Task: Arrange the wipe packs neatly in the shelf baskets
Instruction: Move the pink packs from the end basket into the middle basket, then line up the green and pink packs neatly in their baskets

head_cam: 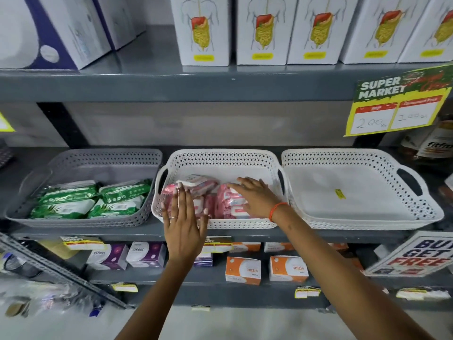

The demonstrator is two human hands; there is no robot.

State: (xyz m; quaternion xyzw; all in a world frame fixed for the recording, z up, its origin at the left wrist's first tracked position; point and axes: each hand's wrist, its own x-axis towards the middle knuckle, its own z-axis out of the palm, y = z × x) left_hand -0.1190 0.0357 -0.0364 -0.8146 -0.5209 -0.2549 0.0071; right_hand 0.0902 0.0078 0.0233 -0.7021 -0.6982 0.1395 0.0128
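Three baskets stand side by side on the middle shelf. The grey basket on the left holds several green wipe packs. The white middle basket holds several pink wipe packs. My left hand lies flat, fingers together, over the front rim and the left pink packs. My right hand rests palm down with fingers spread on the right pink packs. Neither hand grips a pack. The white basket on the right is empty apart from a small yellow sticker.
White boxes with a stomach drawing line the shelf above. A yellow price sign hangs at the upper right. Small boxes fill the shelf below. A dark jar stands right of the baskets. A grey metal rail leans at the lower left.
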